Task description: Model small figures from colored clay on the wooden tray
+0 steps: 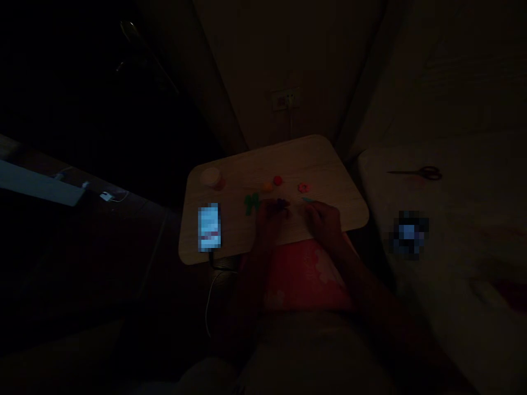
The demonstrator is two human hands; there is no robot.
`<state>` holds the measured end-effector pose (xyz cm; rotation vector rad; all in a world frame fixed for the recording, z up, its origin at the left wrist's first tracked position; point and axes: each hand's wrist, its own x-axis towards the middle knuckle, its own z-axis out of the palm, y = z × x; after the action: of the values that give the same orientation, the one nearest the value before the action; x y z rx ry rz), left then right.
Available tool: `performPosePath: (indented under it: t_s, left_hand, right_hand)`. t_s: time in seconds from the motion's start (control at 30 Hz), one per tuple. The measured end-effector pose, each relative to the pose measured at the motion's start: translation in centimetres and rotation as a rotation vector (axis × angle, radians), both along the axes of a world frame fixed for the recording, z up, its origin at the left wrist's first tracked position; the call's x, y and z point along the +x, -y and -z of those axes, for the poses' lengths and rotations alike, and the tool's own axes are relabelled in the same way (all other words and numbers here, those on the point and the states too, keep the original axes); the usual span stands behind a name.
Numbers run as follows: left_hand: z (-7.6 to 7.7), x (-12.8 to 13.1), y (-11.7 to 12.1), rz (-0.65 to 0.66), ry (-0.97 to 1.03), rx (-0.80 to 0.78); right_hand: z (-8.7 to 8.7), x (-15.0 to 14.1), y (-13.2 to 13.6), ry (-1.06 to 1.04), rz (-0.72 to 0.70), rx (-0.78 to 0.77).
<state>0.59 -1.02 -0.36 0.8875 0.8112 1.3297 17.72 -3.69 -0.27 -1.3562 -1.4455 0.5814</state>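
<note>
The scene is very dark. My left hand [269,216] rests on a small wooden lap table [329,164], fingers curled around a small dark piece I cannot make out. My right hand [325,219] lies beside it, fingers closed on a thin teal tool [308,201] whose tip points left. Just beyond my hands sit small clay shapes: a green piece [251,203], an orange ball [267,187], a red ball [278,180] and a pink flower-like piece [303,187].
A lit phone [209,226] lies at the table's left with a cable hanging off. A small round container [212,177] stands at the far left corner. Scissors [424,173] lie on the white bed at the right. A wall socket [284,100] is behind.
</note>
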Motion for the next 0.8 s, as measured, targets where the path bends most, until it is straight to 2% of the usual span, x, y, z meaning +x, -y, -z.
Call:
performPosePath:
  t_s: [0.3, 0.63, 0.8]
  left_hand:
    - [-0.8, -0.1, 0.3, 0.124, 0.091, -0.052]
    - [-0.5, 0.0, 0.2, 0.082, 0.071, -0.029]
    - [0.5, 0.1, -0.2, 0.022, 0.043, -0.043]
  right_hand:
    - [0.1, 0.0, -0.1, -0.196, 0.011, -0.038]
    - [-0.4, 0.2, 0.4, -0.138, -0.044, -0.029]
    - [-0.3, 0.2, 0.3, -0.124, -0.034, -0.062]
